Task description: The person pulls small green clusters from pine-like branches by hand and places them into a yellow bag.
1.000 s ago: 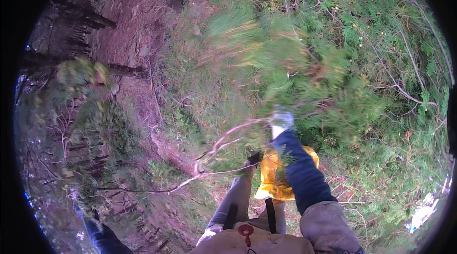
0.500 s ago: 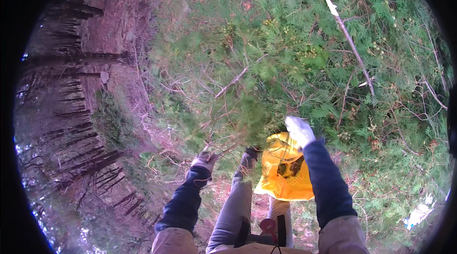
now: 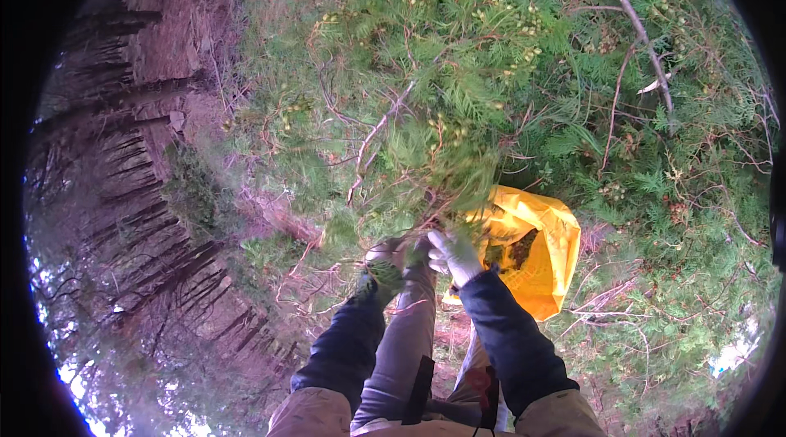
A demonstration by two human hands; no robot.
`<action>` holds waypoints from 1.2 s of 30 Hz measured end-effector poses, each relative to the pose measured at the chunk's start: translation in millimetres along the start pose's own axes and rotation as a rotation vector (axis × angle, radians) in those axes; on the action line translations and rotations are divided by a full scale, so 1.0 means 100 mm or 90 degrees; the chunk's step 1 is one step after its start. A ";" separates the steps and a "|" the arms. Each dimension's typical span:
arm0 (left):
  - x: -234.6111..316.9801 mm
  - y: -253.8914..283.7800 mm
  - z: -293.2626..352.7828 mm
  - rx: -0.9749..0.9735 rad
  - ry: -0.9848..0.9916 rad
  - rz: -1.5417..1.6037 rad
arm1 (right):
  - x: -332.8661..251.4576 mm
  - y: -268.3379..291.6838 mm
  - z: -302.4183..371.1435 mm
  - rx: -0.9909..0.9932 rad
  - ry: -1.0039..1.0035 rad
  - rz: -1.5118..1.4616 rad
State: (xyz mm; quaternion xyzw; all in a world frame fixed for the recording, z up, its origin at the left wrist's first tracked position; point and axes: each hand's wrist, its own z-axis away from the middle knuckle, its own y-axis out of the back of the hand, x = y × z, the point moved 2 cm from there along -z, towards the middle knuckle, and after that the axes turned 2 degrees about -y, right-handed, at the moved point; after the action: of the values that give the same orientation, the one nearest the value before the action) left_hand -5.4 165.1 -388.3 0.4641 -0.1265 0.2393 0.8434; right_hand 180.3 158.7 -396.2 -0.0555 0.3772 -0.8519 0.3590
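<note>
A leafy conifer branch (image 3: 458,163) with scale-like green sprays and small yellow-green cones is in front of my legs, blurred by motion. My left hand (image 3: 385,252), gloved and partly covered by foliage, closes round its woody stems. Close beside it, my right hand (image 3: 457,257), in a pale glove, has its fingers curled on the same branch's twigs. Just right of that hand stands a yellow bag (image 3: 559,261), its mouth spread wide. Dark brown and greenish bits lie inside it, too small to make out singly.
Dense cut greenery with cones (image 3: 516,24) covers the ground ahead. A bare limb (image 3: 634,20) lies across it at upper right. Dry twigs (image 3: 610,298) spread right of the bag. Tree trunks (image 3: 176,265) stand along the left.
My right hand has moved left from above the bag to the branch beside my left hand. The left hand has shifted right and slightly up. The bag now appears further right.
</note>
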 end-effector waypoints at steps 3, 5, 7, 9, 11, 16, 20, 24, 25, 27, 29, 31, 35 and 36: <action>0.29 -0.17 0.09 -0.075 0.069 -0.042 | 0.08 0.25 -0.50 0.242 -0.024 -0.183; 0.49 -0.15 0.15 -0.080 0.052 -0.152 | -0.05 0.42 -0.80 0.000 -0.079 -0.033; 0.67 -0.06 0.35 -0.048 0.099 -0.132 | -0.18 0.61 -1.00 -0.115 -0.181 0.250; 0.82 0.18 0.65 0.064 -0.066 -0.224 | -0.30 0.76 -1.11 -0.025 -0.139 0.306; 0.85 0.45 1.02 0.160 -0.206 -0.253 | -0.37 0.87 -1.14 0.053 -0.081 0.332; 0.06 0.95 1.13 0.261 0.110 -0.163 | -0.35 1.02 -1.28 0.089 -0.013 0.371; -0.66 0.51 0.23 -0.056 0.398 0.283 | -0.47 1.23 -1.66 0.034 0.085 0.383; -0.59 -0.35 -0.07 -0.292 0.194 0.393 | -0.63 1.33 -1.90 0.032 0.067 0.379; -0.54 -0.51 -0.05 -0.207 0.179 0.308 | -0.65 1.30 -1.91 0.032 0.060 0.374; -0.43 -0.63 0.04 -0.023 0.003 0.091 | -0.73 1.27 -1.80 0.029 0.056 0.366; -0.34 -0.62 0.14 0.185 -0.147 0.024 | -0.80 1.24 -1.66 0.030 0.064 0.366; -0.34 -0.62 0.16 0.125 -0.132 0.108 | -0.85 1.23 -1.52 0.031 0.075 0.366; -0.15 -0.88 0.12 -0.048 -0.046 -0.076 | -0.89 1.31 -1.34 0.028 0.087 0.362; -0.06 -1.04 0.11 -0.196 0.019 -0.123 | -0.88 1.35 -1.31 0.029 0.085 0.358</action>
State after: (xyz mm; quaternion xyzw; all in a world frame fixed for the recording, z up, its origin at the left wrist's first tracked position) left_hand 43.6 106.0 -460.4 0.3363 -0.1040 0.1414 0.9252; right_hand 274.9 233.2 -565.8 0.1159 0.3814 -0.7288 0.5567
